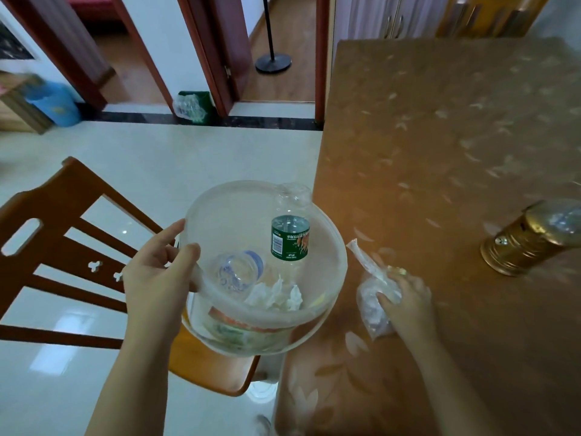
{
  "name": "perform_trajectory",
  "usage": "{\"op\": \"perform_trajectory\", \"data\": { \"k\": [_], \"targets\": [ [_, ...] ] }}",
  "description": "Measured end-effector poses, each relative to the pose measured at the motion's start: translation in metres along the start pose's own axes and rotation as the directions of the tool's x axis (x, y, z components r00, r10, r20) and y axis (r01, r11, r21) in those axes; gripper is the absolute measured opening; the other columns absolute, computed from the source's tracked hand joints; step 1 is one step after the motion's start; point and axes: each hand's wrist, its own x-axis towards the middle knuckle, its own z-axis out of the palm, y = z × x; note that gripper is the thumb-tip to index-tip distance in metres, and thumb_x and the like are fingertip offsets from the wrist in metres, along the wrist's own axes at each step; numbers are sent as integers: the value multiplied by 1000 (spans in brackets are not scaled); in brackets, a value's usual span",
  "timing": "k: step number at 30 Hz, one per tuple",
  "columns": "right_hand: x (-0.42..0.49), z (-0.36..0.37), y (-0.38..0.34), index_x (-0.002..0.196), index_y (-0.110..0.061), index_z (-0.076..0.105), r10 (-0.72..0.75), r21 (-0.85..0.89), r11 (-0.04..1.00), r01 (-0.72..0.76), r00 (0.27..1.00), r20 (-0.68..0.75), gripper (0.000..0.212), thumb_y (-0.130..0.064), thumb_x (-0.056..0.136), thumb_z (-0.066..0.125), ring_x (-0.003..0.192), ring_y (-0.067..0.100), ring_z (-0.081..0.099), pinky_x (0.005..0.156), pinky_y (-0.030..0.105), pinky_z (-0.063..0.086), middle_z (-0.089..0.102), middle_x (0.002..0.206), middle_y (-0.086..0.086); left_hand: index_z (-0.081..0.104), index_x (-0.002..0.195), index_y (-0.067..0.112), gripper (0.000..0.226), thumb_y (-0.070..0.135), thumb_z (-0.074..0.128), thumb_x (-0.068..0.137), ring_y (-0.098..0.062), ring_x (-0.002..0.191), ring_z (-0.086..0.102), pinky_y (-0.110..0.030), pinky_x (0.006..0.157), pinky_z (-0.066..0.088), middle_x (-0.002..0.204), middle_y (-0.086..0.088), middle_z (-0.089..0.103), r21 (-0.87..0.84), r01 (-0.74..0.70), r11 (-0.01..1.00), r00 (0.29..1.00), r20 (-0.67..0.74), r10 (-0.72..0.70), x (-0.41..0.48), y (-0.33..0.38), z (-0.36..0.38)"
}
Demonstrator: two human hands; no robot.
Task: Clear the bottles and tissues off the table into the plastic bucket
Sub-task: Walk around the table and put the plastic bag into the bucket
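My left hand grips the near-left rim of a clear plastic bucket, held beside the table's left edge. Inside the bucket a green-labelled bottle stands upright, a clear bottle with blue print lies on its side, and crumpled white tissues rest at the bottom. On the brown table, my right hand is closed on a crumpled clear plastic wrapper holding tissue, right next to the bucket. A long white twisted end sticks out past my fingers.
A gold-coloured lantern-like object stands on the table at the right. A wooden chair sits under and left of the bucket. On the floor farther off are a green bin, a blue bin and a lamp stand base.
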Motion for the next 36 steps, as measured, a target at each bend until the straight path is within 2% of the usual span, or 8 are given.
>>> {"op": "perform_trajectory", "data": {
  "k": [6,14,18,22,26,32,34,36],
  "targets": [
    [-1,3,8,106,-8,66,9,58,998,-4,997,-73,28,-10,78,66,105,35,48,86,36,39,55,115,19,64,107,35,34,9,60,84,-4,54,63,-14,45,49,65,3,62,18,-25,1000,999,33,24,3,0,6],
    [-13,-3,6,95,-4,67,69,201,979,-37,986,-152,18,-2,77,64,82,23,51,72,26,36,59,98,15,64,102,40,34,11,61,84,-11,56,63,-20,48,53,69,-3,61,-8,-42,999,993,115,43,12,0,7],
    [-25,-11,2,93,-3,66,115,260,964,-63,975,-189,16,0,77,62,79,21,51,69,27,37,59,93,13,65,111,35,35,14,61,84,-13,56,63,-22,52,54,70,-8,60,-15,-31,999,989,148,33,14,0,5],
    [-38,-26,-6,89,-5,67,121,297,954,-31,949,-291,14,0,77,62,75,18,51,60,16,35,58,88,8,65,111,34,34,13,61,84,-13,57,62,-27,55,56,73,-11,60,-28,-37,999,982,185,42,14,1,4],
    [-50,-44,-17,91,-8,67,127,291,957,-10,914,-384,13,-5,78,63,78,23,55,69,31,44,56,87,2,65,109,33,33,11,62,84,-16,57,61,-33,62,55,67,-10,60,-59,-16,998,975,220,28,15,1,2],
    [-67,-73,-47,88,-7,67,88,374,912,166,814,-574,11,-2,78,64,74,15,53,63,0,37,60,87,6,64,105,34,33,9,61,85,-7,47,57,-19,50,52,50,9,56,-86,-18,996,963,267,40,15,-4,-1],
    [-73,-84,-60,89,-10,67,82,413,882,226,790,-607,12,-4,79,64,76,16,56,65,1,39,61,88,7,64,103,36,33,9,61,84,-8,48,57,-26,55,53,50,9,56,-101,-17,995,961,272,44,14,-6,-2],
    [-77,-92,-74,88,-17,65,88,470,839,273,785,-614,13,-7,80,64,80,20,59,70,15,46,63,89,7,64,103,35,33,9,61,84,-7,47,57,-29,57,52,49,9,56,-111,-17,994,959,279,48,13,-7,-1]
  ]
}}
